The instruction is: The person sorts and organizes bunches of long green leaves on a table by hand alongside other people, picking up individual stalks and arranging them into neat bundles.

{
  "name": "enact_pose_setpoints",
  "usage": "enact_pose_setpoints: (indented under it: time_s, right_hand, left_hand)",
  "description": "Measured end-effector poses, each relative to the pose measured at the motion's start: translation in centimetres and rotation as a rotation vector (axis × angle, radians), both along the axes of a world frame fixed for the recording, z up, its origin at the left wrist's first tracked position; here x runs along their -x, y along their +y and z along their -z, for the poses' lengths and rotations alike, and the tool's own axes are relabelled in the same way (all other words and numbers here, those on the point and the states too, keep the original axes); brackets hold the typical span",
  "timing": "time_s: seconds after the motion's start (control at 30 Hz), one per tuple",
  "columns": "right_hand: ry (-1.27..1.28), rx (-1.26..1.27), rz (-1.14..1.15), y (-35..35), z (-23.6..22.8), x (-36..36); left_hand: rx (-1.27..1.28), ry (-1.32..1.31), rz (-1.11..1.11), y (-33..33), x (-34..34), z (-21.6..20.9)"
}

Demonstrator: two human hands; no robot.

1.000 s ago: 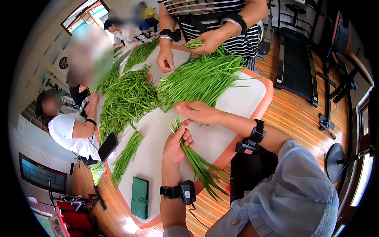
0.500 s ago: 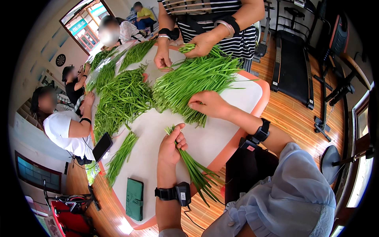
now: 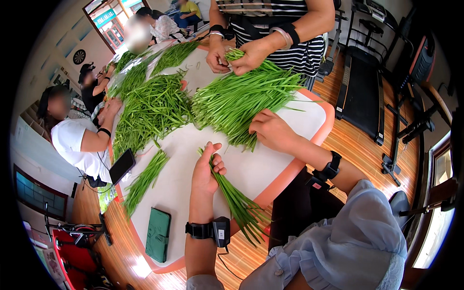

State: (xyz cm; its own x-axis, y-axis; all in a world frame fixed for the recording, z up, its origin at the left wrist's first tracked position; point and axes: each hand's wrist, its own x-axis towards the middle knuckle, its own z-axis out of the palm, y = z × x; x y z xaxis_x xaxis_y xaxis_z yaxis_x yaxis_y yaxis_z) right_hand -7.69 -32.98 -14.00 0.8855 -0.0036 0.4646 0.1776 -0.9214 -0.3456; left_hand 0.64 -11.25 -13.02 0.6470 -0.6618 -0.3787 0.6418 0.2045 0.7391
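My left hand (image 3: pixel 205 174) is closed around a small bunch of long green chives (image 3: pixel 237 205). The stems hang down to the right, past the table's near edge. My right hand (image 3: pixel 275 131) is at the right edge of a large chive pile (image 3: pixel 241 99), its fingers curled together and the tips among the stems. How many stems they pinch is hidden. To the left lies a separate small chive bundle (image 3: pixel 145 182), flat on the table (image 3: pixel 186 145).
A green phone case (image 3: pixel 158 234) lies near the front left corner. A looser heap of chives (image 3: pixel 150 113) covers the table's left side. Across the table, a co-worker's hands (image 3: pixel 249 55) hold a chive bunch. A black phone (image 3: pixel 122 166) juts at the left edge.
My right hand has shifted right along the pile's edge, and its fingers have curled down more. My left hand keeps its bunch, its fingers slightly looser. The whole view has shifted a little.
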Motion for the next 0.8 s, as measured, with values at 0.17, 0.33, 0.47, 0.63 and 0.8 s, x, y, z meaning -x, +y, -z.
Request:
enact_pose_setpoints:
  time_s: [0.17, 0.33, 0.47, 0.63, 0.8]
  right_hand:
    - [-0.024, 0.033, -0.030, 0.2, 0.2, 1.4]
    - [-0.130, 0.098, -0.026, 0.6, 0.1, 0.9]
    - [-0.186, -0.074, -0.051, 0.6, -0.2, -0.2]
    - [-0.024, -0.585, -0.145, 1.6, -1.7, -1.3]
    - [-0.025, -0.575, -0.235, 3.0, -1.4, -3.2]
  left_hand:
    - [0.002, 0.012, -0.013, -0.2, 0.0, 0.4]
    - [-0.013, -0.008, 0.012, -0.2, -0.1, 0.3]
    - [-0.009, -0.030, 0.034, -0.1, -0.3, 0.7]
    - [0.012, -0.044, 0.047, 0.1, -0.3, 0.7]
    - [0.030, -0.082, 0.002, -0.3, 0.0, 0.3]
